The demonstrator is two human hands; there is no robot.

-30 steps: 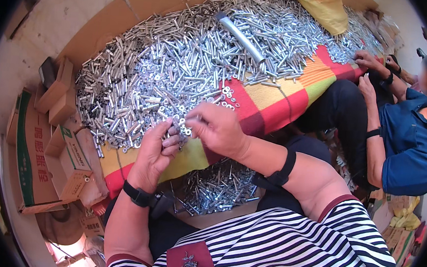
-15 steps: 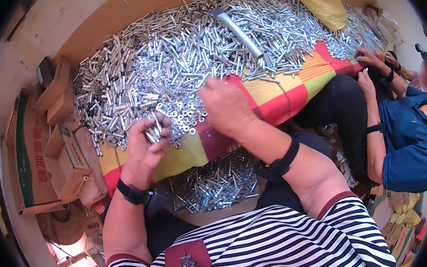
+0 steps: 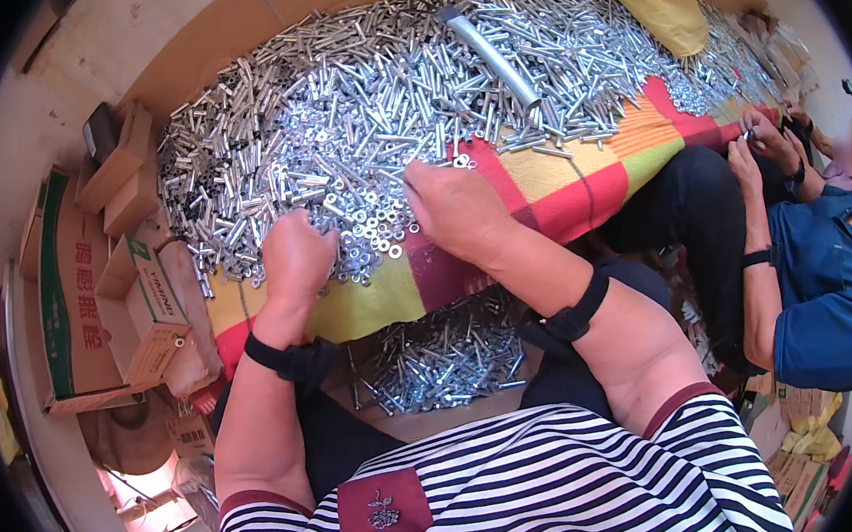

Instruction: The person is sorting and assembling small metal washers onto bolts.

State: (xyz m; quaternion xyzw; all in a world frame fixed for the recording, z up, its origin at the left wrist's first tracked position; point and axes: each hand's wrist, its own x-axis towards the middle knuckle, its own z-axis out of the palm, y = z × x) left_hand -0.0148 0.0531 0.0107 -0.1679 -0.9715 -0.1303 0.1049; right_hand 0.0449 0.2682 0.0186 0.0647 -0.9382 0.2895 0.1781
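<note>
My left hand (image 3: pixel 297 256) is turned back-up, low at the near edge of a heap of metal sleeves and bolts (image 3: pixel 359 101). Its fingers curl in and down, and whatever they hold is hidden. Over to the right, my right hand (image 3: pixel 455 213) is closed, fingertips bent toward the heap beside loose washers (image 3: pixel 379 227). I cannot make out what lies in its grasp. A checkered cloth (image 3: pixel 368 306) in yellow, red and maroon lies under the heap. Below it, between my knees, a box of assembled bolts (image 3: pixel 448 368) shows.
A grey metal tube (image 3: pixel 497 62) rests on the heap, and a yellow bag (image 3: pixel 666 15) stands behind. Open cardboard boxes (image 3: pixel 92 310) lie at the left. A co-worker in a blue shirt (image 3: pixel 815 287) sits at the right, hands near the cloth.
My left hand, palm up with several metal sleeves in it before, has turned over and risen toward the heap, hiding them. My right hand stays near the washers. The co-worker's hands have come closer together.
</note>
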